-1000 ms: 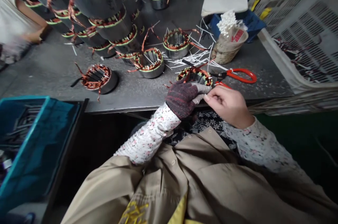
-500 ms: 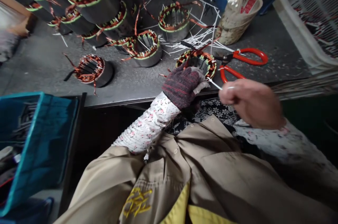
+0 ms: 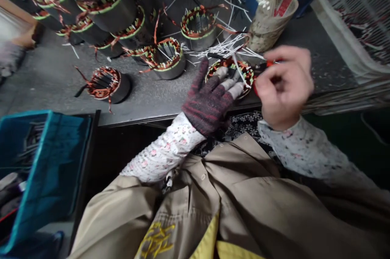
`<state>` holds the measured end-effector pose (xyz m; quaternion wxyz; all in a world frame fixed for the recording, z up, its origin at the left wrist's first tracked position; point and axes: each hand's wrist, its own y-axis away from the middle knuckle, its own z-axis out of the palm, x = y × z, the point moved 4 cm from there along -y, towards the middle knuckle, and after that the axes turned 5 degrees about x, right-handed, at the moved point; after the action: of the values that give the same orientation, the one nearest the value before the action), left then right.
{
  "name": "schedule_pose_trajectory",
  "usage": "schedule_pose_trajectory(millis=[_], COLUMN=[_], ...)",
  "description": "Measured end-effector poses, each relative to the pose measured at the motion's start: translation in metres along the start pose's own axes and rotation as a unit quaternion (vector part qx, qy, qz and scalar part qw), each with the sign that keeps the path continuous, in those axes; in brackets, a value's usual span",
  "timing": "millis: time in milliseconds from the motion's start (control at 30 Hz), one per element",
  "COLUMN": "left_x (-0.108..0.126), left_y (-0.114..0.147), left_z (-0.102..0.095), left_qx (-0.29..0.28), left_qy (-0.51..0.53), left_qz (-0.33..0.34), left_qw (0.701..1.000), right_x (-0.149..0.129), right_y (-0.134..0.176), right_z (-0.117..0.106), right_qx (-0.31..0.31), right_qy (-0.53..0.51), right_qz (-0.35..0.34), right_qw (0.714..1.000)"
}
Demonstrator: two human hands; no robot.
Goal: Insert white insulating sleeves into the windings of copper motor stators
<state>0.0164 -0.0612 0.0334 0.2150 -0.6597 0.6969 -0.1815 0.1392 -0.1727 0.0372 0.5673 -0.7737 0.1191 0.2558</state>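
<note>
My left hand [image 3: 210,98], in a dark maroon knitted glove with pale wrapped fingertips, lies spread over a motor stator [image 3: 251,72] near the bench edge. The fingers are apart and reach across the stator's opening. A white cord [image 3: 240,71] stands up from the winding and bends down to its right rim. My bare right hand [image 3: 284,84], blurred by motion, is closed round the red-handled scissors [image 3: 269,63] just right of the stator. Most of the handles are hidden by the hand.
Loose white cords [image 3: 228,47] lie behind the stator. Other stators [image 3: 199,39] stand around, several stacked at the back left. A wrapped holder [image 3: 268,27] of white sticks stands near a white basket [image 3: 338,35]. A teal bin [image 3: 61,161] is at the left.
My right hand has released the white cord, moved up and taken the scissors by the handles. My left fingers have spread out over the stator. The cord now stands up loose.
</note>
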Motion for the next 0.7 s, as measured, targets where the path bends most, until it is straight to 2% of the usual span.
schedule_pose_trajectory(millis=[33, 67, 167, 200, 267, 367, 467, 533, 600, 633, 700], left_x=[-0.008, -0.015, -0.032, -0.034, -0.035, -0.034, -0.033, -0.037, -0.045, -0.049, -0.054], left_y=[-0.001, -0.003, -0.016, -0.023, -0.034, -0.040, -0.035, -0.028, -0.024, -0.023, -0.023], left_z=[-0.007, -0.012, -0.017, -0.018, -0.016, -0.011, -0.014, -0.016, -0.012, -0.008, 0.002], left_qx=[-0.027, -0.076, -0.246, -0.275, -0.295, -0.291, -0.205, -0.150, -0.131, -0.126, -0.121], left_qy=[-0.007, -0.007, 0.007, 0.008, -0.003, -0.021, 0.005, 0.032, 0.057, 0.069, 0.093], left_qz=[0.003, 0.002, 0.026, 0.042, 0.058, 0.077, 0.158, 0.200, 0.212, 0.213, 0.214], left_qw=[1.000, 0.997, 0.969, 0.961, 0.954, 0.953, 0.966, 0.968, 0.967, 0.966, 0.965], right_x=[-0.004, -0.005, 0.005, 0.008, 0.011, 0.009, 0.021, 0.046, 0.082, 0.100, 0.133], right_y=[0.009, 0.017, 0.040, 0.044, 0.049, 0.046, 0.026, 0.002, -0.026, -0.040, -0.067], right_z=[-0.008, -0.011, -0.004, 0.000, 0.006, 0.005, -0.006, -0.016, -0.020, -0.018, -0.008], right_qx=[0.001, -0.023, -0.128, -0.141, -0.142, -0.139, -0.089, -0.004, 0.070, 0.084, 0.067], right_qy=[0.025, 0.037, 0.069, 0.076, 0.088, 0.070, 0.029, 0.046, 0.089, 0.107, 0.152], right_qz=[-0.048, -0.076, -0.091, -0.090, -0.088, -0.090, -0.060, -0.017, 0.043, 0.077, 0.126], right_qw=[0.999, 0.996, 0.985, 0.983, 0.982, 0.984, 0.994, 0.999, 0.993, 0.988, 0.978])
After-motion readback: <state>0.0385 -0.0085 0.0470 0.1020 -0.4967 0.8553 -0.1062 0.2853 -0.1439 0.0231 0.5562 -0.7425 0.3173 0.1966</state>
